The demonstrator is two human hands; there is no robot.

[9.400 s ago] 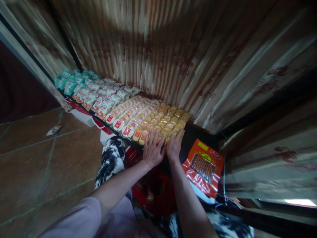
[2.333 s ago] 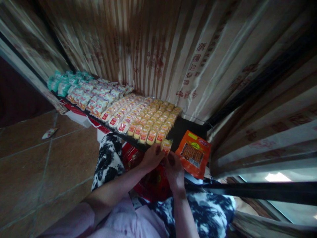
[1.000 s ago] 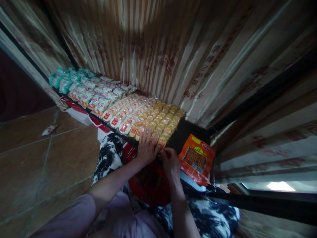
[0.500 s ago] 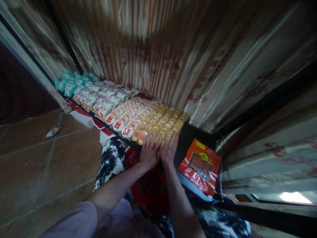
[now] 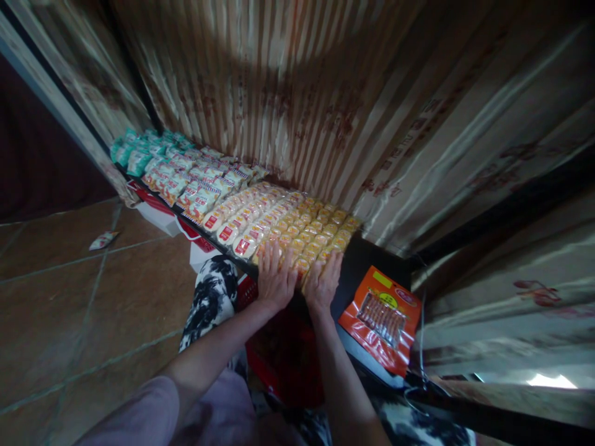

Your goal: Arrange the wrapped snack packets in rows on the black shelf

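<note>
Rows of small yellow-wrapped snack packs (image 5: 316,232) stand on a long black shelf (image 5: 367,251). My left hand (image 5: 276,277) lies against the front of these rows, fingers stretched out and slightly apart. Beside it, my right hand (image 5: 322,282) presses on the front right of the same rows, its fingers also extended. Neither hand is wrapped around a pack. Round white snack packs with red labels (image 5: 242,229) are lined up just left of the yellow ones. The lowest yellow packs are partly covered by my fingers.
An orange bag of sausage-like sticks (image 5: 383,316) lies at the shelf's right end. White snack bags (image 5: 199,192) and teal bags (image 5: 139,158) fill the left. A patterned curtain (image 5: 288,93) hangs behind. One small packet (image 5: 103,240) lies on the tiled floor.
My left hand has shifted left along the front of the yellow packs, so the hands are farther apart. The whole view has moved slightly.
</note>
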